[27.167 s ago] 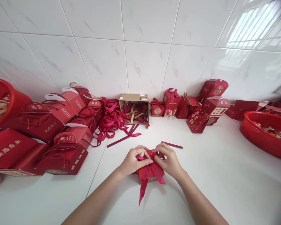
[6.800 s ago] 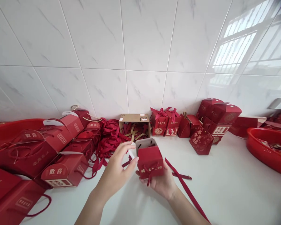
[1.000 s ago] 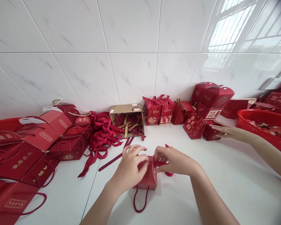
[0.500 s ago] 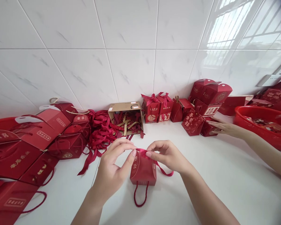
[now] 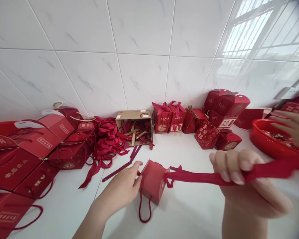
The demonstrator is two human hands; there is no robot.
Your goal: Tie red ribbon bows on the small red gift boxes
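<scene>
A small red gift box (image 5: 151, 179) stands tilted on the white counter in front of me, a dark red cord handle (image 5: 145, 220) hanging from its near side. My left hand (image 5: 122, 187) is at the box's left side, thumb and forefinger closed against its edge; what lies between the fingertips is mostly hidden. Out at the right, my right hand (image 5: 249, 182) is closed in a fist round a red ribbon (image 5: 199, 177). The ribbon runs taut from the box's right side to the fist, and its far end trails beyond, blurred.
Red boxes (image 5: 35, 142) are piled at left beside a heap of red ribbons (image 5: 107, 139). A cardboard box (image 5: 133, 115) of strips stands behind. More red boxes (image 5: 161, 116) line the wall. Another person's blurred hand (image 5: 294, 127) is over a red basin (image 5: 261, 142) at right.
My right hand has swung from the box top far to the right, drawing the ribbon out straight. The box has tilted, and my left hand has lowered to its side. The other person's hand has moved to the basin.
</scene>
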